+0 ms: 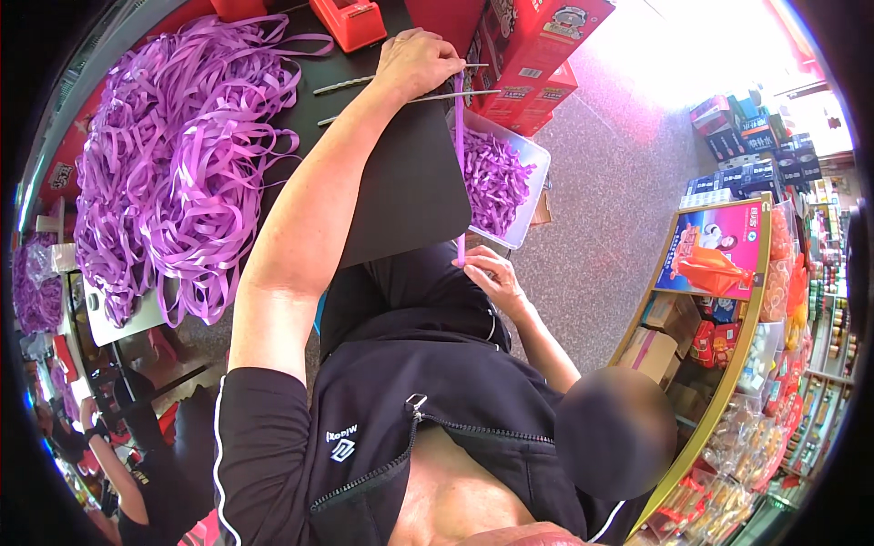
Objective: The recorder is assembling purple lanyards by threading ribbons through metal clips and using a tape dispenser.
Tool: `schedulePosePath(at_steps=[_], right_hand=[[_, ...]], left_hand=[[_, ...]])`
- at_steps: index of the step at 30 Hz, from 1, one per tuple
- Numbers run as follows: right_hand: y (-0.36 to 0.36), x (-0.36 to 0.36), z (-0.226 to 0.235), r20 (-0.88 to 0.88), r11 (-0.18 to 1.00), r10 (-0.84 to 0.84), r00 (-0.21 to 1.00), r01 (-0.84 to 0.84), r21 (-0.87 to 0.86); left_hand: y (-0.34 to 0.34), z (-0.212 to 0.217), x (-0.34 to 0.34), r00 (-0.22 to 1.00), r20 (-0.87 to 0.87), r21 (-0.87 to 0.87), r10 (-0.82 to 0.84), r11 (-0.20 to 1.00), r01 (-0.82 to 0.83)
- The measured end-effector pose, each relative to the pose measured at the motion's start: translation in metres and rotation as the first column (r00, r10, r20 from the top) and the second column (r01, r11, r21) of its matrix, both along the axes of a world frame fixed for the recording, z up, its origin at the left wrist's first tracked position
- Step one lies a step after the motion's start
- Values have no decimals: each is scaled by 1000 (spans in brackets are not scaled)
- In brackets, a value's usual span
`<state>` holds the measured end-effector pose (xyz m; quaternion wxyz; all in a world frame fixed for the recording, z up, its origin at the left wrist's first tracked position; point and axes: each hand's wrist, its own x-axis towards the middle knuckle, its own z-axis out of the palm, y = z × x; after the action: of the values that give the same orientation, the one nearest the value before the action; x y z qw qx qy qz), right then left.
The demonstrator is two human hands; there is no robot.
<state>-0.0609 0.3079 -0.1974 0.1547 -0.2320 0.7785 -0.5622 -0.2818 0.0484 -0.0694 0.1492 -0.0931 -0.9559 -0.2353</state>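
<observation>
A purple ribbon [461,155] runs taut along the right edge of a dark tabletop [401,205]. At its far end my left hand [414,65] has its fingertips closed on it, beside the tip of a thin metal rod [342,85]. A second metal rod [410,102] lies nearer me under my left forearm and crosses the ribbon. My right hand [493,278] pinches the ribbon's near end, just off the table's near corner. Left of my arm spreads a large tangled heap of purple ribbon [205,164].
A whitish plastic tub [539,177] of short purple ribbon pieces [492,177] sits beside the table. Red boxes [533,59] stack behind it. A red plastic object [355,25] rests at the table's far side. Goods shelves [760,255] line the right; another person's arm [116,469] shows lower left.
</observation>
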Motion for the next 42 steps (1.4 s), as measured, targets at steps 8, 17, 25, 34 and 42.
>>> schedulePosePath(at_steps=[8, 17, 25, 34, 42], right_hand=[[20, 8, 49, 37, 980, 25, 999, -17, -198], [15, -23, 139, -273, 830, 43, 961, -187, -525], [-21, -108, 219, -679, 756, 49, 732, -471, -454], [-112, -288, 292, -388, 878, 75, 919, -245, -410], [-148, -399, 211, -175, 955, 103, 979, -147, -257]], left_hand=[[0, 6, 5, 996, 86, -27, 7, 1000, -5], [-4, -6, -3, 1000, -3, 28, -2, 1000, 2], [-3, 7, 6, 991, 132, 10, 2, 1000, -3], [-7, -2, 4, 994, 109, 32, 9, 999, -12], [-7, 0, 10, 994, 97, 57, -56, 997, 51]])
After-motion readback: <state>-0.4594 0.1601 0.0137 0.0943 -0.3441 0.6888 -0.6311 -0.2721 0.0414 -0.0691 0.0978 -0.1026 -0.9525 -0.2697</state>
